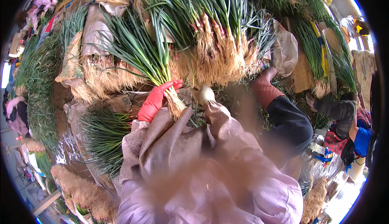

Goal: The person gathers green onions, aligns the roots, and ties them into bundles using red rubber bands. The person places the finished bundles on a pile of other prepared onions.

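My left hand [156, 99], in a red rubber glove, grips a small bunch of young green garlic or scallion plants [155, 63] near the root end. Their long leaves fan up and to the left, while pale stringy roots [176, 105] hang below the glove over a brown apron [170, 139]. Just right of it is my right hand [205, 94] in a whitish glove, close to the roots of a big leafy pile [218, 47]. Its fingers are blurred, and I cannot make out whether they hold anything. The pile's plants have reddish stems and tan roots.
Another bunch [104, 142] lies on sacking at my left. Beyond it, more plants lie under a woven sack [97, 32]. A red quilted boot [266, 87] stands at the right. A person in a checked shirt [337, 136] sits far right; others are far left. Smudges blur the lower view.
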Tool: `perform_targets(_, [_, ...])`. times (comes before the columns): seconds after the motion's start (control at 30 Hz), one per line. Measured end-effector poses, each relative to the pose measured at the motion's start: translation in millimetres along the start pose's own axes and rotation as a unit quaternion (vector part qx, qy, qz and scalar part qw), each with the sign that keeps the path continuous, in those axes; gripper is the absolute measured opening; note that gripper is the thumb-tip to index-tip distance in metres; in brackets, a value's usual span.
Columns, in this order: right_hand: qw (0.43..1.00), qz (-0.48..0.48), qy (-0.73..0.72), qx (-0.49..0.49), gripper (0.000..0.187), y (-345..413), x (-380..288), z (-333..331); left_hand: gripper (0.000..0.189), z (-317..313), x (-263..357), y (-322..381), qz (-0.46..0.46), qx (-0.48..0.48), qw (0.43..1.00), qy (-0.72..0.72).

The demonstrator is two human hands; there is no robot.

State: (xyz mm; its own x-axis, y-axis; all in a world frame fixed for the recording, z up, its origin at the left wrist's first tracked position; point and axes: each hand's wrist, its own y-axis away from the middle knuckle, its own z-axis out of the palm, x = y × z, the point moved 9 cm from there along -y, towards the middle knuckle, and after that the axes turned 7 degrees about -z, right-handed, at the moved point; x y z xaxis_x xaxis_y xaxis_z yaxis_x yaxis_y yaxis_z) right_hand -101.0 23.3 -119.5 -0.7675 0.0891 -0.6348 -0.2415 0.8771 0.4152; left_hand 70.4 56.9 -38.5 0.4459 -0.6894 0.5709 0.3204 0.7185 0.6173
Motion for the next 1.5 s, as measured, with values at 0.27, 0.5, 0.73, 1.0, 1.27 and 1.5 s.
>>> perform_targets(0.27, [0.906, -0.239, -0.350, -0.027, 0.019, 57, -100, -27, 0.036, 10, 2, 37, 0.032, -0.049, 0.998, 0.013])
perform_targets(0.5, [0.967, -0.074, 0.227, 0.084, 0.021, -42, -98, -98, 0.072, -15, 25, 81, 0.228, -0.081, 0.935, 0.261])
perform_targets(0.73, [0.988, 0.006, -0.059, -0.142, 0.038, -41, -112, -81, 0.062, -6, 5, 51, 0.091, -0.127, 0.973, 0.167])
perform_targets(1.0, [0.975, -0.187, -0.077, -0.088, 0.045, -2, -148, -89, 0.027, 12, -10, 21, 0.034, -0.132, 0.955, 0.262])
perform_targets(1.27, [0.982, -0.129, -0.100, -0.089, 0.044, 43, -108, -49, 0.050, 2, -14, 1, 0.021, -0.124, 0.974, 0.189])
perform_targets(1.5, [0.946, -0.055, -0.200, -0.249, 0.026, 53, -103, -33, 0.052, 5, -11, -4, 0.103, -0.153, 0.960, 0.210])
